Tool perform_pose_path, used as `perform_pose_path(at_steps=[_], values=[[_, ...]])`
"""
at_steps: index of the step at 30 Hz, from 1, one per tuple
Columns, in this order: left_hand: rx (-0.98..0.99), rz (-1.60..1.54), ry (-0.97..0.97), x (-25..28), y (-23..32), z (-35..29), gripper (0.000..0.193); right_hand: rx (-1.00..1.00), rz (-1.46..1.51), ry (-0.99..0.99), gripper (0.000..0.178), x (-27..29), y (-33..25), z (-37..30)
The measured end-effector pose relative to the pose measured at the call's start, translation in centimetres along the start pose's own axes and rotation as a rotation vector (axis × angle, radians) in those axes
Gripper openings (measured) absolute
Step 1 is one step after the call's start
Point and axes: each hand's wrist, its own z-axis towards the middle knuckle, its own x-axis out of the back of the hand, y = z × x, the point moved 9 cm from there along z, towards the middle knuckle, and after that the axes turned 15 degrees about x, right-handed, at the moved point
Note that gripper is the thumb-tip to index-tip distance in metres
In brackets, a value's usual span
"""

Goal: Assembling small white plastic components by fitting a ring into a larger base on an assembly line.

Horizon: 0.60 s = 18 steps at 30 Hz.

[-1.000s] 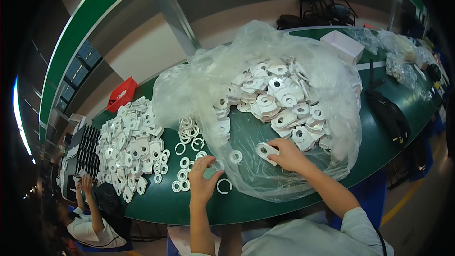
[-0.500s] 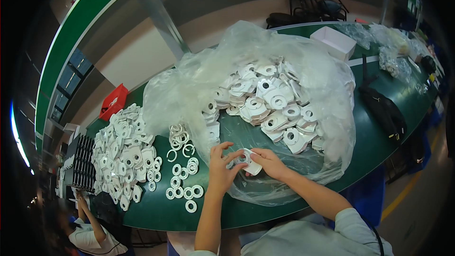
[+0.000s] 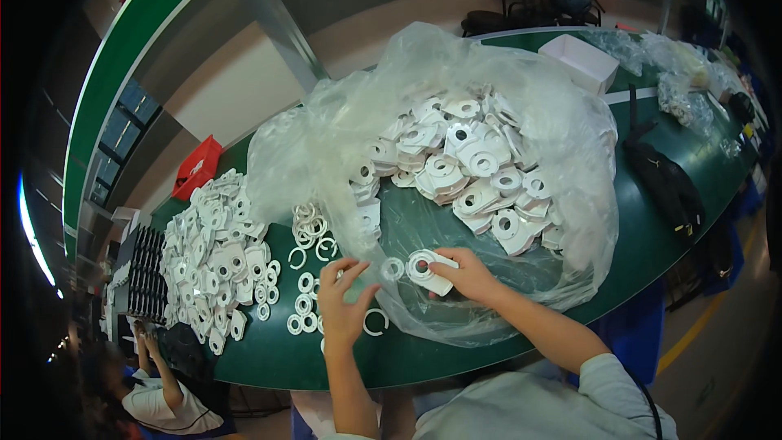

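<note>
My right hand [image 3: 466, 276] grips a white flat plastic part [image 3: 432, 283] with a round hole at one end, just above the clear bag's near edge. My left hand [image 3: 342, 300] is to the left of it, thumb and fingers apart, holding nothing. Close by its thumb is a white split ring [image 3: 375, 323] with a gap in it. A small pale ring [image 3: 393, 269] shows between the two hands, over the bag. Closed white rings [image 3: 304, 305] sit on the table left of my left hand, which hides some of them.
A large clear plastic bag [image 3: 326, 126] lies spread open, with many similar white parts [image 3: 481, 165] heaped in it. Another heap [image 3: 213, 265] stands left, beside a red bin [image 3: 198, 167] and black racks [image 3: 147, 277]. More split rings [image 3: 309, 224] lie mid-table. A person [image 3: 167, 403] works at far left.
My left hand has come away from the white part and moved left, its fingers opening. A split ring now shows beside it. My right hand keeps hold of the part.
</note>
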Motion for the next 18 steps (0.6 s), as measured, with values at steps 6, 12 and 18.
perform_pose_path(at_steps=[6, 12, 18], values=[[0.222, 0.272, -0.008, -0.1, -4.5, -4.7, 0.027, -0.005, -0.011, -0.013, 0.021, 0.0, 0.0, 0.1], [0.364, -0.017, -0.067, 0.4, -6.2, -4.6, 0.008, 0.013, 0.108, -0.010, 0.026, 0.0, 0.4, 0.3], [0.224, -0.424, -0.060, 1.7, -2.0, -1.1, 0.015, 0.033, 0.141, 0.006, 0.028, 0.4, 0.6, 0.3]])
